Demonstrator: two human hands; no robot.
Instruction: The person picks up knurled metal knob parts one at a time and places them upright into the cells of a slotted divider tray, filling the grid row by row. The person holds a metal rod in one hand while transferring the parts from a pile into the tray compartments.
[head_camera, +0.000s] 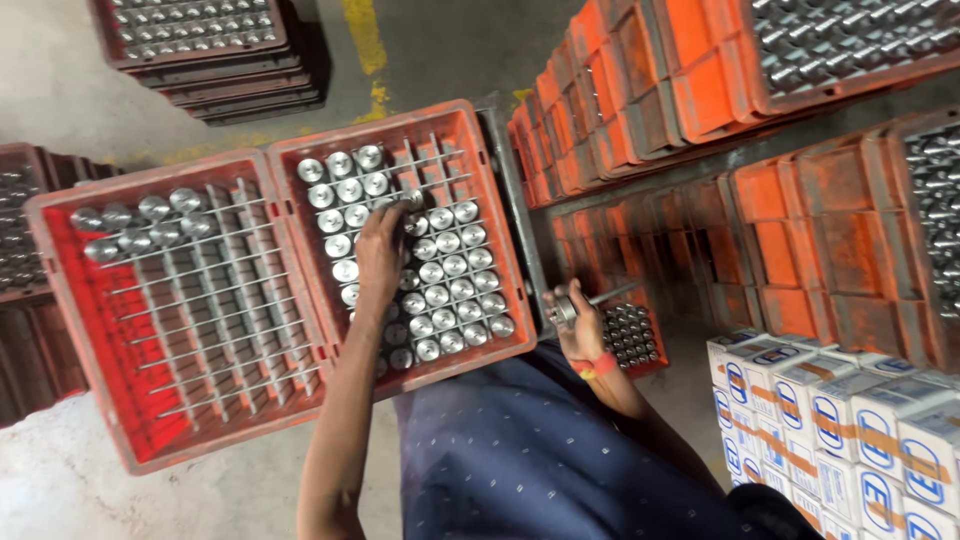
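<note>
My left hand (380, 250) reaches into the right orange crate (395, 128), fingers closed on a shiny metal cylinder part (410, 200) among many upright ones in a wire grid. My right hand (578, 322) grips another metal part with a long shaft (592, 300), held beside the crate's right edge above a lower crate of parts (632, 335). The left orange crate (90, 300) holds several cylinders in its top rows; most of its grid cells are bare.
Stacks of orange crates (700, 100) filled with metal parts rise at the right and back. Dark crates (210, 50) stand at top left. White and blue cartons (850, 420) are piled at lower right. A yellow line (365, 40) marks the concrete floor.
</note>
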